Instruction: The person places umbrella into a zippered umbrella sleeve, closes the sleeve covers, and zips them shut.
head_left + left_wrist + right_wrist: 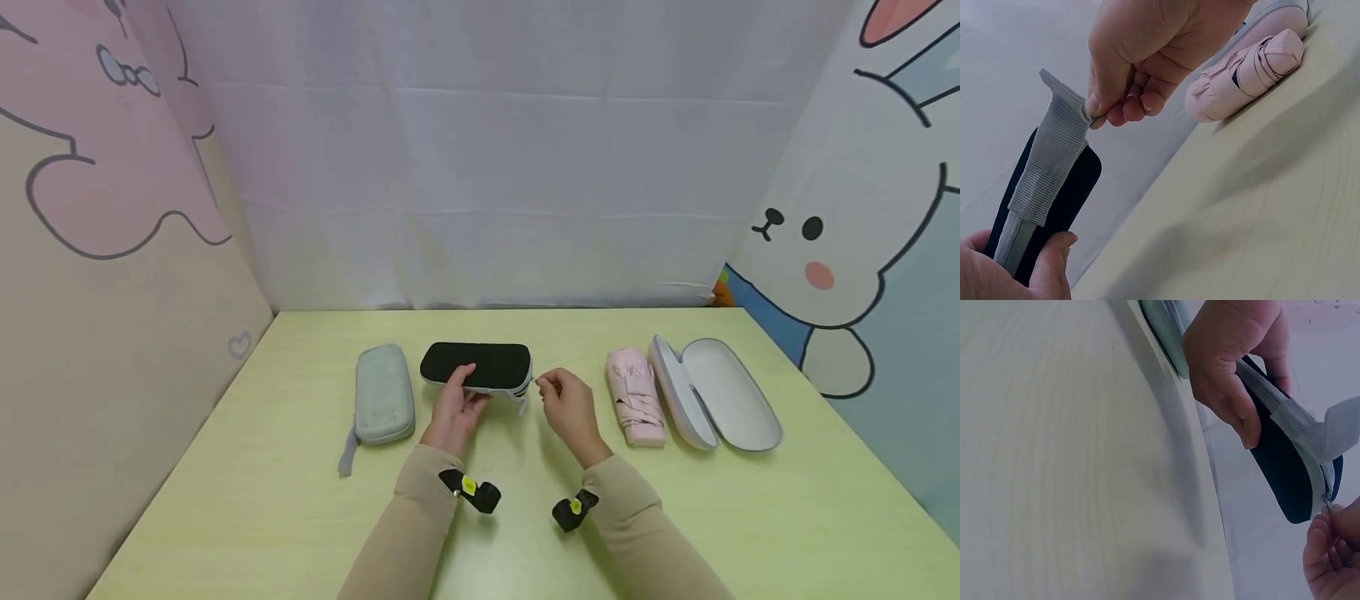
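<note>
My left hand (pixel 453 417) grips a black zippered case (pixel 502 360) by its near side, thumb on the upper face and fingers below. The case has a grey zip band, with a grey fabric strap (pixel 1054 150) standing out from it. At the case's right end my right hand (pixel 570 414) pinches the small metal zipper pull (pixel 1327 501) between thumb and forefinger. In the left wrist view the case hangs above the table, and the zip looks closed along the part that shows beside the strap.
A pale green zippered case (pixel 385 392) with a grey strap lies to the left. On the right lie a pink folded umbrella (pixel 636 392) and, beside it, an open glasses case (pixel 733 396) with a white lining. A white curtain (pixel 487 167) hangs behind the table (pixel 262 500).
</note>
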Demonstrator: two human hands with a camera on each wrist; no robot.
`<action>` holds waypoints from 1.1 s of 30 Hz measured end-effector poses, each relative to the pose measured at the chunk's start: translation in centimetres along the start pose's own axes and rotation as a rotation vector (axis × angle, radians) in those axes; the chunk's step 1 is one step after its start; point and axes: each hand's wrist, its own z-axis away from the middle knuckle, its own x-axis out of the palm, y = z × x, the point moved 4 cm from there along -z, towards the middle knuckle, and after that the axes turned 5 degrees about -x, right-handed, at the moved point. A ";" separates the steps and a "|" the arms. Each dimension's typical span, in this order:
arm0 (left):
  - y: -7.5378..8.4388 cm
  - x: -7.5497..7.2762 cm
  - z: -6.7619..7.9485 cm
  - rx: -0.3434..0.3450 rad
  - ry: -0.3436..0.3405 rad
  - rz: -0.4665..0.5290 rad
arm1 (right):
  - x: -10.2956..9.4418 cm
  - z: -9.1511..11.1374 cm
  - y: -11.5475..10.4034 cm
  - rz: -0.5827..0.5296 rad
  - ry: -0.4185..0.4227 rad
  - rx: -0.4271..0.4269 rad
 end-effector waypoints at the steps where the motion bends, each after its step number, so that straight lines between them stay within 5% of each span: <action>1: 0.0 0.0 0.0 0.000 0.000 0.004 | 0.1 0.1 -0.1 0.001 -0.008 -0.004; 33: -0.5 0.4 0.6 0.066 0.006 0.104 | 1.2 1.0 -1.3 0.029 -0.022 -0.060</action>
